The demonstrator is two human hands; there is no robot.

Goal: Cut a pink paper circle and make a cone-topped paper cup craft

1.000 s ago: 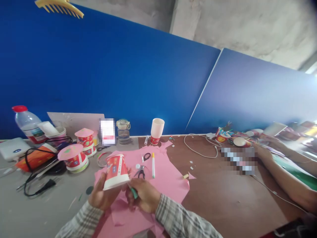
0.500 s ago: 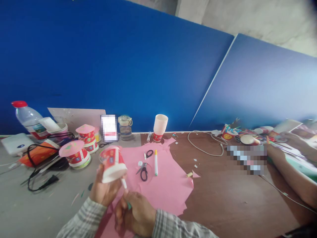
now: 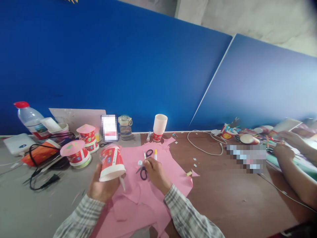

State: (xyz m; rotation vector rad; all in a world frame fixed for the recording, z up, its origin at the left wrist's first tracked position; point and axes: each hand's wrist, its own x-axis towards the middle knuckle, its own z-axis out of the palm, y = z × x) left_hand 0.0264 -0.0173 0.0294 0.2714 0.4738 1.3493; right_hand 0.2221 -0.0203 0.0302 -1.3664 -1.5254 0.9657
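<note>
My left hand (image 3: 102, 188) is closed around a red-and-white paper cup (image 3: 112, 162), tilted with its broad white rim downward. A thin white stick-like piece (image 3: 122, 183) juts out below the cup beside those fingers; its kind is unclear. My right hand (image 3: 156, 172) is over the pink paper (image 3: 138, 211), fingers bent together beside the scissors (image 3: 143, 172) and a small round white piece (image 3: 140, 163). Whatever its fingertips pinch, if anything, is hidden. Just beyond that hand shows the yellow end of a marker (image 3: 155, 152), the rest covered. A second pair of scissors (image 3: 148, 153) lies behind.
Stacked cups with pink tops (image 3: 72, 148), black cables (image 3: 32, 165) and a bottle (image 3: 32, 120) crowd the left. A jar (image 3: 125, 128) and a tall cup (image 3: 160, 124) stand near the blue partition (image 3: 123, 66). Another person's arms (image 3: 294, 165) work at right.
My right hand has moved from beside the white piece near the cup, up and right to the scissors and marker. The cup stays in my left hand, slightly shifted.
</note>
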